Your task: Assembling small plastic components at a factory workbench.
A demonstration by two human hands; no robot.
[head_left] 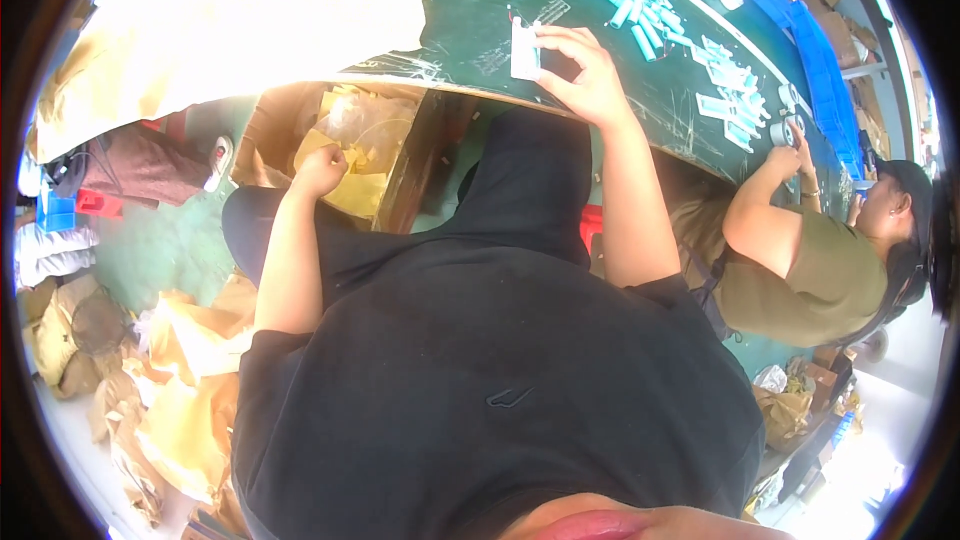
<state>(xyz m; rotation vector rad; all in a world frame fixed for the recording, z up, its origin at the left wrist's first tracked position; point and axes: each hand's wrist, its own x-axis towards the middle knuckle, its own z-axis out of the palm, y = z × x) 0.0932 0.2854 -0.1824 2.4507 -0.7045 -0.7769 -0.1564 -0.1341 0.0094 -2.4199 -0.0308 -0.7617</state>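
At the table's near edge, my right hand (588,75) pinches a small flat white and pale-blue battery pack (523,52) between thumb and fingers. A short dark and red wire rises from the pack's top. My left hand (322,170) is closed in a fist above an open cardboard box (265,135), below the table edge. Whatever that fist holds, if anything, is hidden. Yellow paper (365,130) and clear plastic lie in the box. Farther back on the green table (470,15) is a heap of light-blue cylindrical cells (630,0).
Bright tan paper sheets (250,10) cover the table's left. More white and blue packs (735,90) lie right, near a co-worker (820,270) holding a roll of tape (782,134). Blue bins (825,70) line the far right. Crumpled brown paper (190,410) fills the floor at lower left.
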